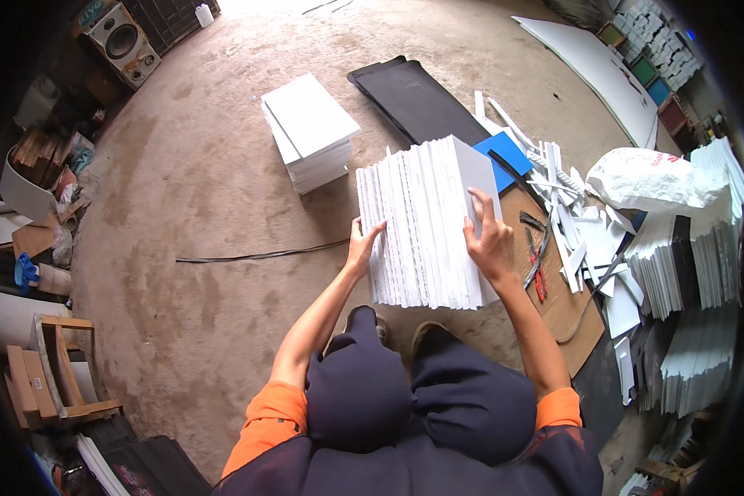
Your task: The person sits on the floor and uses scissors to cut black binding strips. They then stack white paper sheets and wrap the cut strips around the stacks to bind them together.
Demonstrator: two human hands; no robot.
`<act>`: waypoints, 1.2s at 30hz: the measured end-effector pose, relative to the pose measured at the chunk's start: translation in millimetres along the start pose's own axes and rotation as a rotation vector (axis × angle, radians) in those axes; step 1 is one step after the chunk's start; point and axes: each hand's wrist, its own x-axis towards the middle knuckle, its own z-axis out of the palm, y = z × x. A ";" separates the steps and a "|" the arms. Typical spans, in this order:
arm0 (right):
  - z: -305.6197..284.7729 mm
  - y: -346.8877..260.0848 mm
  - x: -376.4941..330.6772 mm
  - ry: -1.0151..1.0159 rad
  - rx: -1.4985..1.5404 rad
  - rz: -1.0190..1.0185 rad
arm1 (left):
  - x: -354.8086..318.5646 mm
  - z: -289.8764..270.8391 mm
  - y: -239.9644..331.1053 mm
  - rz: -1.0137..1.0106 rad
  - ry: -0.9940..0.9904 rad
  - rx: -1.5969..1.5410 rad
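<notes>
Standing at the left edge is a wooden frame (pixel 69 364), with a speaker box (pixel 121 41) farther off along the same side. A thin black strip (pixel 240 257) lies crosswise on the bare floor (pixel 174 198), and beyond it a low pile of white sheets (pixel 312 116) lies flat, its longer sides slanting from far left to near right. The left hand (pixel 362 246) presses against the left side of the held stack of white boards (pixel 417 227), its thumb on the rough front edges. The boards stand side by side like books, directly before the person; their edges run lengthwise away from the knees (pixel 358 393), the far end tipping slightly left, and the flat outer face points right. Whether the stack touches the floor cannot be told. Past it, dark sheets (pixel 426 99) slant the same way as the pile. The right hand (pixel 491 241) spreads over that outer face, so the hands are apart, clamped on the stack between them. Farther right come a blue sheet (pixel 512 153), a red-handled tool (pixel 541 283) on a brown board (pixel 546 324), white scraps (pixel 591 231) and a white sack (pixel 653 180).
</notes>
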 end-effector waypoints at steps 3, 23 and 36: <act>7.6 11.0 -9.1 -0.043 -0.018 0.046 | 8.8 2.9 -15.2 -0.049 -0.033 -0.033; 67.4 -13.6 2.2 -0.162 0.039 -0.343 | 23.8 -20.4 2.8 -0.354 -0.277 0.340; 93.2 -23.5 -2.5 -0.304 0.096 -0.366 | -30.1 -33.1 69.6 -0.270 -0.578 0.011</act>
